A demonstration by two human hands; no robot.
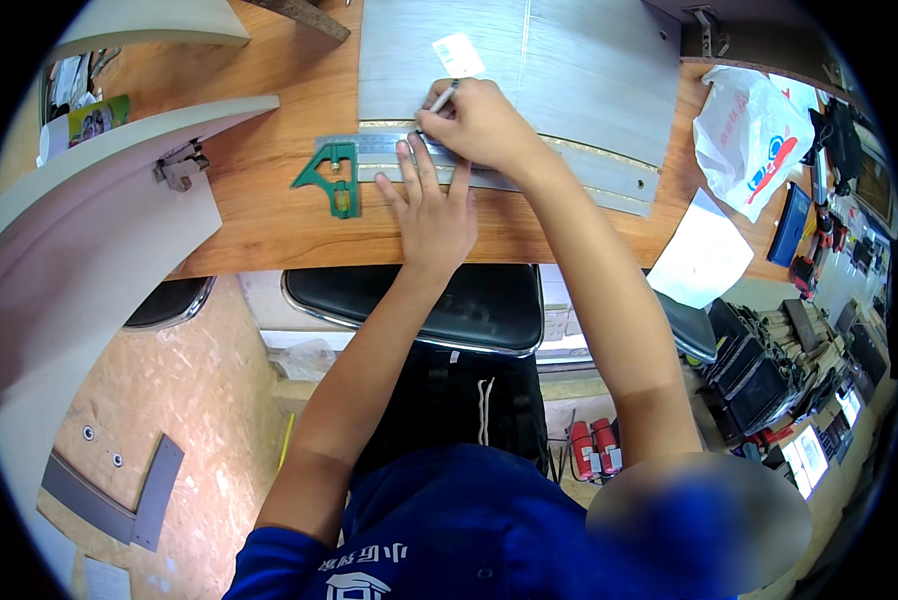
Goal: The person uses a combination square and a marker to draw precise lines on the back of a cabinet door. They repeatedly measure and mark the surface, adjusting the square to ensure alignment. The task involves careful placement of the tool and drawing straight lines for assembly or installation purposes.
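While the left hand (437,222) lies palm down with its fingers spread, their tips on the steel blade (371,144) of a combination square, the right hand (481,125) pinches a slim pale pen (446,98) between thumb and fingers just beyond it. Whether the pen's tip touches the surface beneath is too small to tell. The square's green head (344,180) sits to the left of both hands, near the front edge of the wooden desk (269,225), and its blade runs rightward along the near part of a grey panel (599,85). This panel bears a white label (458,54) beyond the right hand, and bare, chip-like bands run across its near part. Right of the panel lie a white plastic bag (744,140), a sheet of paper (704,250) overhanging the desk's edge and a flat blue object (789,222). At the left stands a curved pale panel (79,215) with a metal hinge (181,166).
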